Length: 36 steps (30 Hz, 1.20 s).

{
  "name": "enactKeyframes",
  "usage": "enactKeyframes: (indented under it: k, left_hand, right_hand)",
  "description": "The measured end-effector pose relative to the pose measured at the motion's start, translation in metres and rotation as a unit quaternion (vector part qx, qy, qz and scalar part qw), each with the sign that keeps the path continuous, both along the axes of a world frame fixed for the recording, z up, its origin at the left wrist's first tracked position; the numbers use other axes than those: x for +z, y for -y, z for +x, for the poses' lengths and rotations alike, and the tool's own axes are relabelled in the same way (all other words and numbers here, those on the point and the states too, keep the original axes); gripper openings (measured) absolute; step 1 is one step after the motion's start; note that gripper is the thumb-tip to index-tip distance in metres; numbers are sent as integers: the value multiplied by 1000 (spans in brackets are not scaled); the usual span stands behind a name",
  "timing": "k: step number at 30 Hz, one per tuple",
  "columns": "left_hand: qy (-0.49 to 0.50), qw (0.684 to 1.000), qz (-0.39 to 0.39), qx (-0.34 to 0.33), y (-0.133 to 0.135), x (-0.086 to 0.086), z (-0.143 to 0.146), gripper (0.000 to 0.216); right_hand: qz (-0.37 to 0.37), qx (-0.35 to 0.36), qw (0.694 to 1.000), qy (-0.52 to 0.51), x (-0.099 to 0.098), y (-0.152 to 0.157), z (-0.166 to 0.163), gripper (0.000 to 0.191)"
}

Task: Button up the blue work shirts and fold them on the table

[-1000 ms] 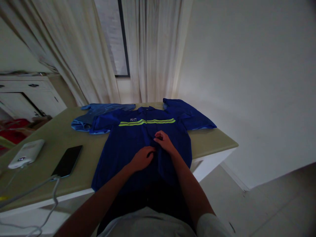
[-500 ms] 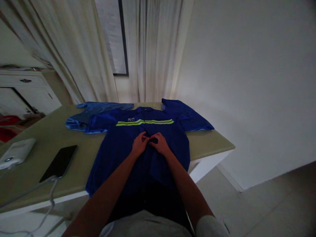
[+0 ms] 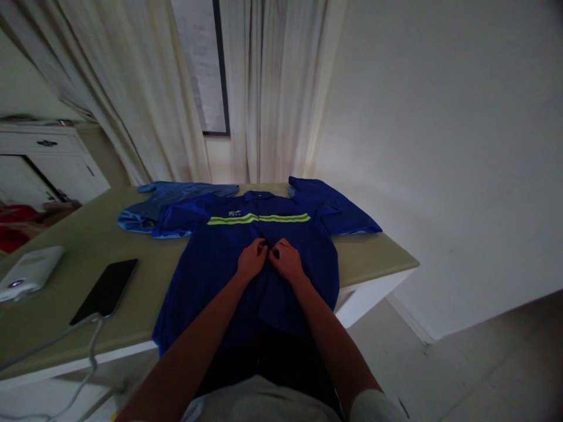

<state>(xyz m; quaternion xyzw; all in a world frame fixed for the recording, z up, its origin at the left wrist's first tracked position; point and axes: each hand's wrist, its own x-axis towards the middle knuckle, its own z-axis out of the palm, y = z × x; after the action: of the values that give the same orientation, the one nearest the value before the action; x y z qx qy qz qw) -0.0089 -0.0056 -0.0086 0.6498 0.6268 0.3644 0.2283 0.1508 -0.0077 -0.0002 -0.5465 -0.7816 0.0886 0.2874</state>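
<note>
A dark blue work shirt (image 3: 211, 264) lies face up, its collar toward the window and its lower hem over the table's near edge. A yellow-green and grey reflective stripe (image 3: 284, 218) crosses the chest. My left hand (image 3: 252, 258) pinches the shirt's front placket at the middle, below the stripe. Close beside it, my right hand (image 3: 285, 259) is also closed on the placket, fingertips nearly meeting the left ones. Whether a button sits between the fingers is too small and dark to tell.
Another blue garment (image 3: 141, 208) lies partly under the shirt's left sleeve. On the table (image 3: 145, 305) at left are a black phone (image 3: 105, 290) and a white device (image 3: 33, 272) with cables. A wall (image 3: 440, 176) stands at right; curtains (image 3: 281, 88) hang behind.
Both hands have shifted slightly toward me along the placket, and the fingertips have drawn a little apart. The shirt's lower front lies a bit differently.
</note>
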Motion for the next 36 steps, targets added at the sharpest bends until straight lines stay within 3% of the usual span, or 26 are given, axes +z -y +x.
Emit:
enactKeyframes:
  k: [5, 14, 19, 21, 23, 25, 28, 30, 33, 36]
  left_hand:
    - [65, 998, 20, -18, -2, -3, -3, 32]
    - [118, 991, 49, -31, -2, -5, -5, 31]
    - [173, 980, 63, -71, -1, 0, -5, 31]
    - [167, 981, 57, -83, 0, 1, -5, 34]
    - [109, 990, 52, -78, 3, 2, -3, 41]
    - [-9, 997, 61, -56, 8, 0, 1, 47]
    - [-200, 974, 83, -66, 20, -3, 9, 51]
    - [-265, 957, 72, -92, 27, -3, 13, 52]
    - [-285, 952, 45, -102, 38, -3, 15, 55]
    - [-275, 954, 39, -109, 51, -5, 15, 58]
  right_hand:
    - [8, 79, 996, -42, -3, -5, 4, 7]
    - [-2, 140, 987, -79, -10, -10, 5, 10]
    - [6, 42, 986, -159, -12, -15, 9, 9]
    - [13, 36, 979, -201, -11, -16, 11, 8]
    - [23, 49, 970, -235, -10, -16, 13, 7]
    - [26, 51, 963, -263, -10, -16, 14, 21]
    - [-1, 39, 963, -268, -11, -17, 14, 35]
    - [-30, 37, 975, -216, -9, -18, 13, 30]
    - [-65, 28, 995, -75, 4, -23, 8, 13]
    - [-81, 12, 996, 34, 22, -30, -4, 18]
